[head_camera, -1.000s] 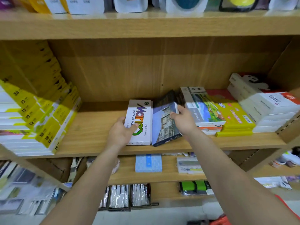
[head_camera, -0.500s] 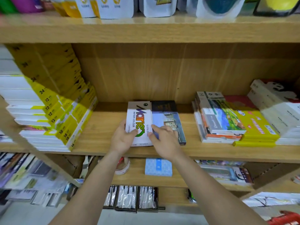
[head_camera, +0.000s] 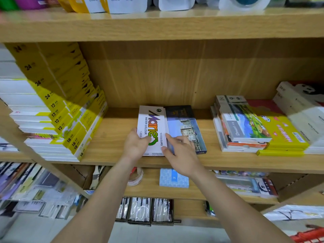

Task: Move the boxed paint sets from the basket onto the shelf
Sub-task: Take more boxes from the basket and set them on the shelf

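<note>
The person's left hand (head_camera: 135,146) and right hand (head_camera: 182,155) are bare; left forearm (head_camera: 107,195) and right forearm (head_camera: 228,207) likewise bare

Both bare forearms reach forward, the left hand (head_camera: 135,146) pinching the Marie's watercolour box (head_camera: 152,126) at its near corner (thumb on top), the right hand (head_camera: 182,155) flat, fingers spread.

The left hand (head_camera: 135,146) hides the white paint box's (head_camera: 152,122) near corner; the red basket (head_camera: 310,237) is cropped.

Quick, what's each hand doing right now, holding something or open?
Left hand: grips the white watercolour box at its near left edge.
Right hand: open, resting flat on the blue box.
</note>
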`<state>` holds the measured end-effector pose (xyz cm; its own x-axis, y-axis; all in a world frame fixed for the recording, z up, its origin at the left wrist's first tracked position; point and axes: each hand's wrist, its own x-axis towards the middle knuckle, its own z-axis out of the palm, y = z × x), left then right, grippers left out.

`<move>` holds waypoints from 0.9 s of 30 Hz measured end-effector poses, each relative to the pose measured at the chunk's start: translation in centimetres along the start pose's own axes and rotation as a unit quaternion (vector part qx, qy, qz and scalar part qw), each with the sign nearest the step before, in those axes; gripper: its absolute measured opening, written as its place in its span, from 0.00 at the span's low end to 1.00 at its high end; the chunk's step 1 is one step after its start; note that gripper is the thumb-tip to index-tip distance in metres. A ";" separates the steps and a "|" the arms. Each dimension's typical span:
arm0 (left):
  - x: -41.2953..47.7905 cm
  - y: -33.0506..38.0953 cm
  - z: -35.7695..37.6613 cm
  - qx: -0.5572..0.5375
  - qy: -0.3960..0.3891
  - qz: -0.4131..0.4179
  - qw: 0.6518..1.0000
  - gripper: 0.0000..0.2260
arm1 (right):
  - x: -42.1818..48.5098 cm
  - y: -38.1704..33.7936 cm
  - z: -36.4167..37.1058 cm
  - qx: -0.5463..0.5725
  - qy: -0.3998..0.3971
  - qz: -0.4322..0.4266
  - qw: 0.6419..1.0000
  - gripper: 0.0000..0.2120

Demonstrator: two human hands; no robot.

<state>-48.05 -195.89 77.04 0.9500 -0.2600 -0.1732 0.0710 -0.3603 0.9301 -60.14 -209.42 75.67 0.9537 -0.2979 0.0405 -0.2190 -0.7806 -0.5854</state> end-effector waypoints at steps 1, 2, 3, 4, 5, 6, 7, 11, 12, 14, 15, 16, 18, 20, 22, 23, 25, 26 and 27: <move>-0.1 0.1 0.0 -0.007 0.000 -0.001 1.000 0.13 | -0.1 0.1 0.0 -0.009 -0.005 -0.004 1.000 0.33; -0.3 0.1 0.0 -0.013 0.000 -0.001 1.000 0.14 | -0.2 0.3 -0.1 -0.015 -0.010 -0.004 1.000 0.33; -0.5 0.2 0.1 -0.022 0.000 0.000 1.000 0.15 | -0.3 0.4 -0.2 -0.020 -0.015 -0.003 1.000 0.34; -0.8 0.2 0.1 -0.032 0.001 0.002 0.999 0.15 | -0.4 0.4 -0.4 -0.020 -0.017 -0.002 1.000 0.35; -1.0 0.3 0.1 -0.043 0.001 0.006 0.999 0.16 | -0.7 0.4 -0.6 -0.018 -0.015 -0.003 1.000 0.35; -1.4 0.4 0.1 -0.054 -0.001 0.008 0.999 0.17 | -1.0 0.4 -0.7 -0.018 -0.010 -0.007 1.000 0.36; -1.8 0.5 -0.1 -0.064 -0.003 0.009 0.998 0.18 | -1.3 0.4 -0.8 -0.020 -0.003 -0.015 1.000 0.35; -3.7 -0.6 -1.6 -0.042 -0.015 0.017 0.999 0.13 | -2.6 0.5 -0.9 -0.021 -0.018 -0.062 0.998 0.32; -4.3 -1.0 -2.0 -0.039 -0.021 0.013 0.999 0.12 | -2.7 0.4 -0.8 -0.021 -0.028 -0.068 0.997 0.32; -5.4 -1.8 -2.8 -0.054 -0.022 -0.003 0.998 0.11 | -2.8 0.3 -0.9 -0.010 -0.028 -0.076 0.997 0.28; -5.9 -2.1 -3.1 -0.071 -0.017 -0.010 0.997 0.11 | -2.8 0.2 -0.8 -0.007 -0.021 -0.082 0.996 0.26; -6.3 -2.3 -3.4 -0.090 -0.010 -0.015 0.996 0.12 | -2.9 0.1 -0.7 -0.007 -0.013 -0.086 0.996 0.23; -7.0 -2.5 -3.7 -0.119 0.001 -0.016 0.993 0.13 | -3.2 0.1 -0.7 -0.001 0.012 -0.078 0.997 0.20; -7.4 -2.5 -3.8 -0.138 0.009 -0.006 0.990 0.13 | -3.3 0.7 -1.1 0.018 0.048 -0.055 0.997 0.19; -7.4 -1.7 -3.3 -0.150 0.009 0.017 0.989 0.14 | -3.5 1.8 -1.9 0.007 0.090 -0.035 0.995 0.19; -7.2 -1.0 -2.9 -0.153 0.003 0.031 0.988 0.15 | -3.6 2.5 -2.4 -0.002 0.109 -0.021 0.994 0.20; -6.4 0.6 -1.4 -0.153 -0.016 0.061 0.986 0.15 | -3.8 3.8 -3.4 -0.011 0.136 0.019 0.990 0.22; -5.8 1.5 -0.4 -0.148 -0.026 0.072 0.986 0.15 | -4.0 4.3 -3.8 -0.011 0.141 0.039 0.989 0.23; -5.2 2.2 0.8 -0.142 -0.031 0.079 0.986 0.15 | -4.1 4.7 -4.0 -0.006 0.141 0.054 0.988 0.24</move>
<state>-53.05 -196.03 79.77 0.9363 -0.3498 -0.0306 0.0146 -0.0480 0.9987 -65.93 -214.06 75.97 0.8293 -0.5205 0.2034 -0.3210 -0.7416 -0.5891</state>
